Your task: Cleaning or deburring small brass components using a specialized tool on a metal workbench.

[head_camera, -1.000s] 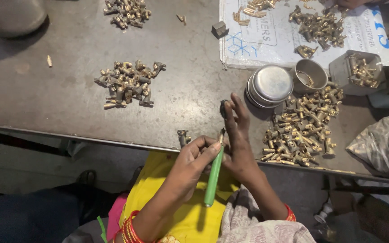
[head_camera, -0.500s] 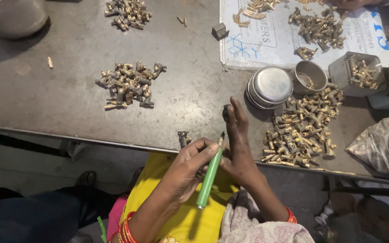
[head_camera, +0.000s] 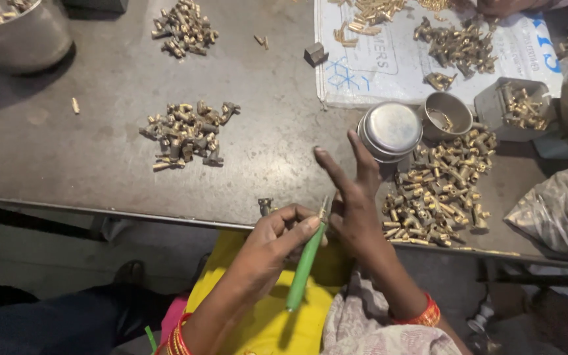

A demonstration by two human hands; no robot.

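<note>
Green-handled tool [head_camera: 305, 266] sits at the near edge of the desk [head_camera: 100, 164], gripped in the left hand [head_camera: 277, 240], its thin tip up by the right hand [head_camera: 356, 210]. That right hand has its fingers spread open, and I cannot tell if it pinches a small part. The tip could poke a finger, or a push could knock the brass fittings pile [head_camera: 438, 190] off the edge.
</note>
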